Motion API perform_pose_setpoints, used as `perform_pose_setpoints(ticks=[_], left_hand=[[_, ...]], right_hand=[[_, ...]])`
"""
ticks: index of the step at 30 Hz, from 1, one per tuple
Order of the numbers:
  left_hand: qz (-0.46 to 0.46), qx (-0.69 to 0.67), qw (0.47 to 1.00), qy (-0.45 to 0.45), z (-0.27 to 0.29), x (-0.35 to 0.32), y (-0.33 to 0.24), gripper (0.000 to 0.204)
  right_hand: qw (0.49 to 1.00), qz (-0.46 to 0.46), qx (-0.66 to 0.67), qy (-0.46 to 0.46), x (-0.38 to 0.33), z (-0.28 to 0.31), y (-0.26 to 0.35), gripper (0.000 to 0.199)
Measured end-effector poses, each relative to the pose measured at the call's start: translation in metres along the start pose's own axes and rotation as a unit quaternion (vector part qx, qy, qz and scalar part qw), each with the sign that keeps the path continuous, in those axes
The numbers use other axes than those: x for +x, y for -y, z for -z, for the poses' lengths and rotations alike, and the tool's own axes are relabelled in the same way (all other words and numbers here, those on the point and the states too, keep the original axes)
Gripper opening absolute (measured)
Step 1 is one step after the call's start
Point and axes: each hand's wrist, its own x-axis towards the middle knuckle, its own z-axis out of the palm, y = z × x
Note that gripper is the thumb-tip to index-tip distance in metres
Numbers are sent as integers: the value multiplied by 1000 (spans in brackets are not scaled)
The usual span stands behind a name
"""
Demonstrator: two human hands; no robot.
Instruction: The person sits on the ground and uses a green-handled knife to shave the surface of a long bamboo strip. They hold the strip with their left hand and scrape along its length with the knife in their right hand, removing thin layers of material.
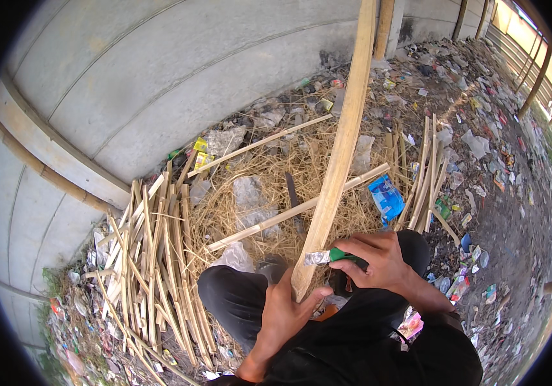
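A long, pale bamboo strip (337,174) slants up and away between my knees, its near end by my lap. My left hand (282,315) grips that near end, thumb on one side and fingers on the other. In my right hand (379,260) is a green-handled tool (318,258) with a short, wide silvery blade, its fingers closed round the handle. The blade lies across the strip's face just above my left hand. Beyond the strip's left edge, a dark long-bladed knife (293,196) rests on the shavings, partly under a crosswise bamboo piece (256,227).
Split bamboo sticks (153,257) are heaped on the left, with several more sticks (422,174) on the right. Straw-like shavings (218,199) and a blue wrapper (386,197) lie ahead. A grey panel wall (179,71) rises behind; litter covers the ground (514,212) rightward.
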Motion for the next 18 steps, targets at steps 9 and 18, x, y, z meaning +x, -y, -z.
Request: perform_pose_setpoints(ticks=[9, 18], left_hand=[[26, 65, 995, 74, 3, -19, 15, 71], [-94, 66, 991, -73, 5, 2, 2, 75]], right_hand=[[977, -111, -35, -176, 11, 48, -39, 29], [997, 38, 50, 40, -21, -13, 5, 36]])
